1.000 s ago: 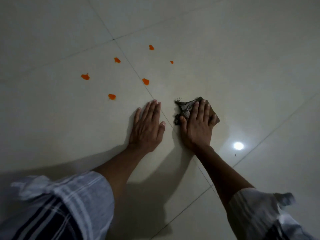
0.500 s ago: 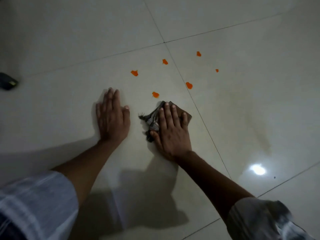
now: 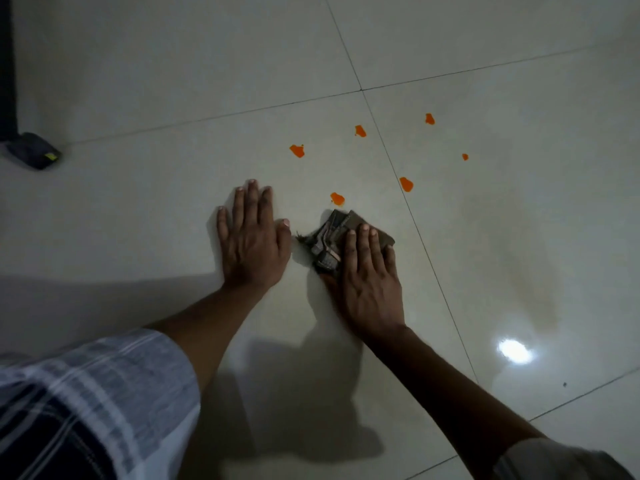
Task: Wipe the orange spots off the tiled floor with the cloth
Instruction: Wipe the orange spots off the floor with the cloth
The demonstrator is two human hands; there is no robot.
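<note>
Several orange spots mark the pale tiled floor. The nearest orange spot lies just beyond the cloth; others sit at the left, the right and farther back. A folded brown-grey cloth lies flat on the tile. My right hand presses down on the cloth's near half, fingers together. My left hand rests flat on the bare tile just left of the cloth, fingers spread, holding nothing.
A dark object with a small yellow mark lies at the far left, below a dark vertical strip. A bright light reflection shines on the tile at the right. Grout lines cross the floor.
My right hand slid the cloth from the right of the grout line to its left, just short of the nearest orange spot. My left hand shifted left too, and the view swung left.
</note>
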